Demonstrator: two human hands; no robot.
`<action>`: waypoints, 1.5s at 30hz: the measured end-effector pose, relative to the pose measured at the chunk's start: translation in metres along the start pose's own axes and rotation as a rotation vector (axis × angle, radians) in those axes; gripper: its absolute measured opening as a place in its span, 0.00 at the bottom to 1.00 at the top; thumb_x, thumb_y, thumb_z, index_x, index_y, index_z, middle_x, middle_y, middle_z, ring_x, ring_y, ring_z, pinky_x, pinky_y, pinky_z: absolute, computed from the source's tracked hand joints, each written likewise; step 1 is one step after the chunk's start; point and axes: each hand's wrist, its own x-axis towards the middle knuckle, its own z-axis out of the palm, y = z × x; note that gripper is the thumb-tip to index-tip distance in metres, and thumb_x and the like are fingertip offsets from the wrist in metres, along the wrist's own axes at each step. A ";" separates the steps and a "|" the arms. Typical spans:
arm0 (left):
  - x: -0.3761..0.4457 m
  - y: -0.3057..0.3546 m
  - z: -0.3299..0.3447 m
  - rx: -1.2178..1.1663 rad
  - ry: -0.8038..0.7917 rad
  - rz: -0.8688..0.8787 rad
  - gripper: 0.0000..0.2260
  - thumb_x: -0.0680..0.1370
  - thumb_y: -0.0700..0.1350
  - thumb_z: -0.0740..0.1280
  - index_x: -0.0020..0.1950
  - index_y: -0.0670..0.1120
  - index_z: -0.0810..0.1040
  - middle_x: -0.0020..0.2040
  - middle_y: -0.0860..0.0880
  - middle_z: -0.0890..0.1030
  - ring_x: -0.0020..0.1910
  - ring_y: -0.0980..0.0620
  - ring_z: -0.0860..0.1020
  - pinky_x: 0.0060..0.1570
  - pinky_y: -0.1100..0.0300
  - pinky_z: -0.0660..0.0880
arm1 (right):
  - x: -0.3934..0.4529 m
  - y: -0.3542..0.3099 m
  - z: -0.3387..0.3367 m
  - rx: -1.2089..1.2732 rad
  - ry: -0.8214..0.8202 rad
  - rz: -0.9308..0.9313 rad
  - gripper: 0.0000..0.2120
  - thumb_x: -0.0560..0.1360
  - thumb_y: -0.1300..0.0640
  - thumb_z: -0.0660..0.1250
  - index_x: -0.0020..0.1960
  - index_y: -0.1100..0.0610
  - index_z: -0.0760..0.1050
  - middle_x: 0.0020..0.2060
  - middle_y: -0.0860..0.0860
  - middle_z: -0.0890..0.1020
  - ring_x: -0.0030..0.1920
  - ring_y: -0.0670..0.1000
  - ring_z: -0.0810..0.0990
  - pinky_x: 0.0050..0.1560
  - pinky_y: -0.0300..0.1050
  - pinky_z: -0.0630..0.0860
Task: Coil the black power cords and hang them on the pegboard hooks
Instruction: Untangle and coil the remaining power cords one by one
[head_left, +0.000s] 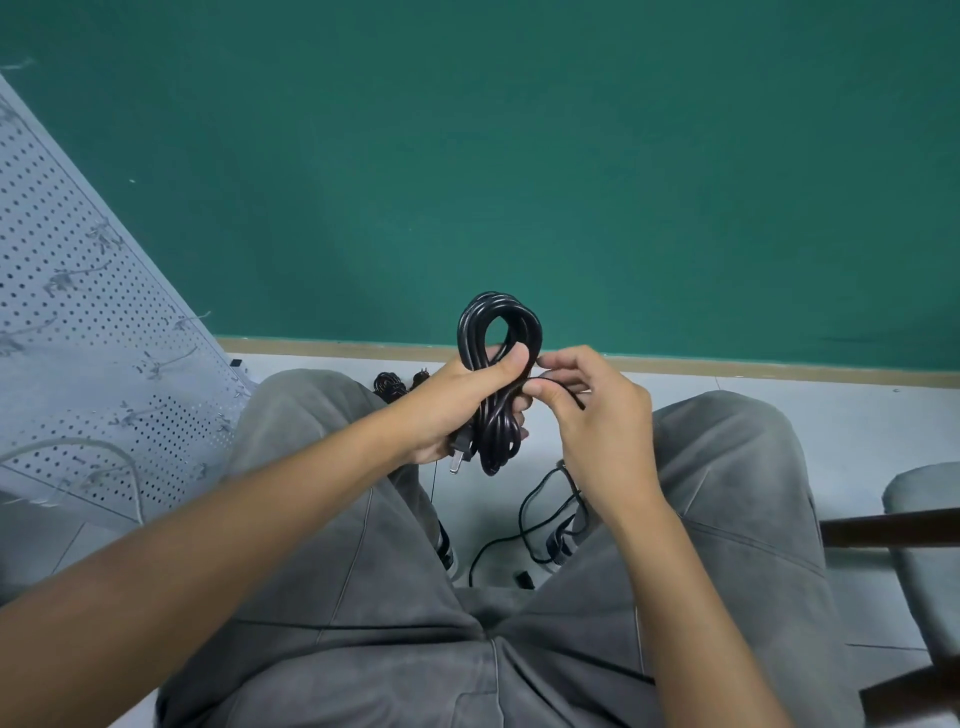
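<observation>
My left hand (457, 400) grips a coiled black power cord (496, 332) around its middle, thumb across the loops. The coil stands upright above my knees, and its plug (458, 457) sticks out below my palm. My right hand (587, 415) pinches the loose strand of the same cord just right of the coil. The rest of that cord (524, 525) trails down to the floor between my feet. A grey pegboard (88, 332) with metal hooks leans at the left. Another coiled black cord (389, 385) lies on the floor beyond my left knee.
A green wall (519, 156) with a tan baseboard runs across the back. I sit with grey trousers (363, 571) filling the lower view. A grey padded chair with dark wooden arms (914, 525) stands at the right. A pale cable (109, 457) loops over the pegboard's lower part.
</observation>
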 end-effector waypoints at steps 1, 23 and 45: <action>0.000 0.001 -0.001 -0.012 -0.010 -0.009 0.16 0.78 0.59 0.65 0.52 0.46 0.76 0.36 0.48 0.76 0.35 0.50 0.77 0.44 0.51 0.80 | 0.000 0.000 0.000 0.020 -0.003 -0.007 0.06 0.76 0.60 0.75 0.52 0.55 0.80 0.40 0.39 0.83 0.45 0.37 0.81 0.48 0.29 0.74; 0.001 0.014 -0.040 -0.129 -0.049 -0.165 0.08 0.71 0.42 0.75 0.42 0.43 0.77 0.37 0.47 0.74 0.35 0.50 0.74 0.50 0.52 0.80 | 0.001 0.011 0.004 0.112 -0.055 0.145 0.10 0.81 0.63 0.68 0.45 0.50 0.78 0.38 0.47 0.83 0.40 0.48 0.82 0.48 0.41 0.78; 0.007 0.009 -0.015 0.204 -0.124 -0.198 0.08 0.76 0.41 0.76 0.49 0.42 0.79 0.38 0.45 0.79 0.38 0.48 0.82 0.65 0.37 0.75 | 0.014 -0.018 -0.005 0.084 0.199 0.066 0.08 0.77 0.56 0.74 0.40 0.50 0.78 0.36 0.47 0.84 0.37 0.46 0.84 0.43 0.40 0.78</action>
